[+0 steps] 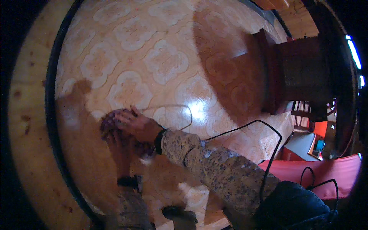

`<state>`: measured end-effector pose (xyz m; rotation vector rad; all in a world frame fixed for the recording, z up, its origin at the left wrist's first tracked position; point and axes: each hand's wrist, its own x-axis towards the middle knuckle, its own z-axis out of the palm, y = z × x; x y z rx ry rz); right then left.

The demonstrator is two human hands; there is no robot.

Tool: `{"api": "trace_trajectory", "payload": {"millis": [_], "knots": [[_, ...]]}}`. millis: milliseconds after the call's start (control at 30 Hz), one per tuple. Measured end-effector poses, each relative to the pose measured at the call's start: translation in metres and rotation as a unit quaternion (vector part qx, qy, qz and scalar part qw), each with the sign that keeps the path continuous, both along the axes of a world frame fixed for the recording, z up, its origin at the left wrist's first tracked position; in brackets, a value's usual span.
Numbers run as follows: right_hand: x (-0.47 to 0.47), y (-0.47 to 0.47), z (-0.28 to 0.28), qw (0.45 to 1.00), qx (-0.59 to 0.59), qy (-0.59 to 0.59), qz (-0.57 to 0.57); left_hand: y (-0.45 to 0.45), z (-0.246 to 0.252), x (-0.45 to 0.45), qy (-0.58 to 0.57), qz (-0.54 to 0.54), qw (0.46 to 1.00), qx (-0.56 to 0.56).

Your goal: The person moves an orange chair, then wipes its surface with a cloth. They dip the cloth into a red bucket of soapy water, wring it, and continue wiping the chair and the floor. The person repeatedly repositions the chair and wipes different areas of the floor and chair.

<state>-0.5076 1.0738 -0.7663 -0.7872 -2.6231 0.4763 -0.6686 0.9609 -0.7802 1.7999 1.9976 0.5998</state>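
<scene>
A bunched purple patterned cloth (pixel 110 124) lies against the glossy patterned floor (pixel 165 61) at the left of the view. My right hand (pixel 136 125), with a dark band at the wrist, rests on top of it with its fingers spread. Just below, my left hand (pixel 122 149) presses its fingers on the same cloth in shadow. Part of the cloth is hidden under both hands. Both sleeves are speckled brown.
A wood-look border with a dark strip (pixel 51 115) curves along the left. Dark wooden furniture (pixel 267 72) stands at the right. Below it are a pink cloth surface (pixel 330 172) and a white and red box (pixel 299 145). A black cable loops near my right arm.
</scene>
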Motion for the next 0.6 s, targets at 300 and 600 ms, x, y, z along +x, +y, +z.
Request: {"api": "trace_trajectory", "payload": {"millis": [300,600], "knots": [[0.205,0.16,0.001,0.951,0.026,-0.113,-0.286,0.286,-0.001,0.187,0.076,-0.238,0.968,0.034],[0.309,0.027,0.026,0.881,-0.217,-0.062,-0.416,0.218,0.015,0.316,-0.033,-0.407,0.912,0.032]]}}
